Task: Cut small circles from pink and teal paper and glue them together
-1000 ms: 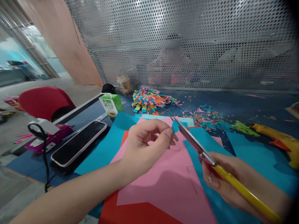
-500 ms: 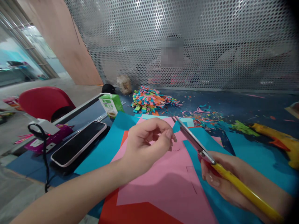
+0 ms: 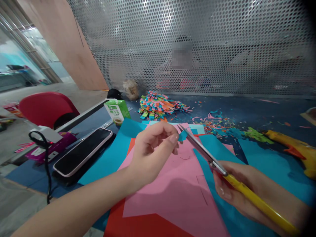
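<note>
Between the thumb and fingertips of my left hand [image 3: 155, 148] is a small blue paper piece [image 3: 182, 135]. My right hand [image 3: 237, 187] grips scissors [image 3: 209, 159] with a yellow handle. Their blades point up and left, with the tips slightly apart beside the blue piece; whether they touch it I cannot tell. Below both hands lies a pink paper sheet [image 3: 168, 194] with thin drawn lines. An orange-red sheet [image 3: 138, 227] and blue sheets [image 3: 106, 164] stick out from under and around it.
At the back stands a pile of colourful paper strips [image 3: 158, 103], with paper scraps [image 3: 217, 125] to its right. A phone [image 3: 84, 151], a green drink carton [image 3: 117, 110] and a black cable [image 3: 46, 164] are on the left. A yellow glue gun [image 3: 296, 148] lies right. Behind a perforated metal screen [image 3: 138, 39] sits a person.
The scissor tips have shifted slightly left and down toward my left fingertips. The small blue piece now shows more plainly there. My left fingers have curled in a little.
</note>
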The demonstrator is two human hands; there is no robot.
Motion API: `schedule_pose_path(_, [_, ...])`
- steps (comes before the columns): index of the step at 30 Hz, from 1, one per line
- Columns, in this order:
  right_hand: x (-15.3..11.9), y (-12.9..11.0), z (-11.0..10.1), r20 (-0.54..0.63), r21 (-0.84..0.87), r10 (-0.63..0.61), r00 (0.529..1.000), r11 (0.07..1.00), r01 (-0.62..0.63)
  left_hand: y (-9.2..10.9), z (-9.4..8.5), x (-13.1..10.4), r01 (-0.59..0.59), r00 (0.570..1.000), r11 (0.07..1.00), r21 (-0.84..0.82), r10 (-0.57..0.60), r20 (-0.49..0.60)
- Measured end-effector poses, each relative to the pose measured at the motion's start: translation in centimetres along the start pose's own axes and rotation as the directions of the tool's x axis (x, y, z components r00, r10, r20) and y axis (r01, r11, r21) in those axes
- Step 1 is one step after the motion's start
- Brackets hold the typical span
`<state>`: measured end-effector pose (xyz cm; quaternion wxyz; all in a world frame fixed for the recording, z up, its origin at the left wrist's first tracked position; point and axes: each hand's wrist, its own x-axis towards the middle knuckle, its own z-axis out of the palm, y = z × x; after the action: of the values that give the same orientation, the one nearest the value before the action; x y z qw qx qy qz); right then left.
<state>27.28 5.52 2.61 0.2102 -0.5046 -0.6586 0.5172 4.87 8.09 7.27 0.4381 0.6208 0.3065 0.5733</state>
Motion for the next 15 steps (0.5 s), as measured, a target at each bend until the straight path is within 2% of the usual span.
schedule_pose_path(2, [-0.2,-0.4,-0.1,0.039,-0.069,-0.037,0.999,0.997,0.040,0.1,0.1,0.1,0.004,1.000,0.999,0.053,-0.003,-0.012])
schedule_pose_path(7, [-0.7,-1.6,0.4,-0.084,-0.073,-0.046,0.995,0.997,0.039,0.4,0.5,0.1,-0.006,1.000,0.988,0.157,0.009,-0.017])
schedule_pose_path(11, [-0.7,-1.8,1.1,-0.130,-0.039,-0.030,0.991,0.999,0.025,0.5,0.6,-0.1,0.035,0.999,0.993,0.111,-0.035,-0.002])
schedule_pose_path(15, [-0.3,-0.9,1.4,-0.168,-0.030,-0.049,0.985,0.999,0.045,0.5,0.8,-0.2,0.116,0.993,0.993,-0.004,-0.116,-0.015])
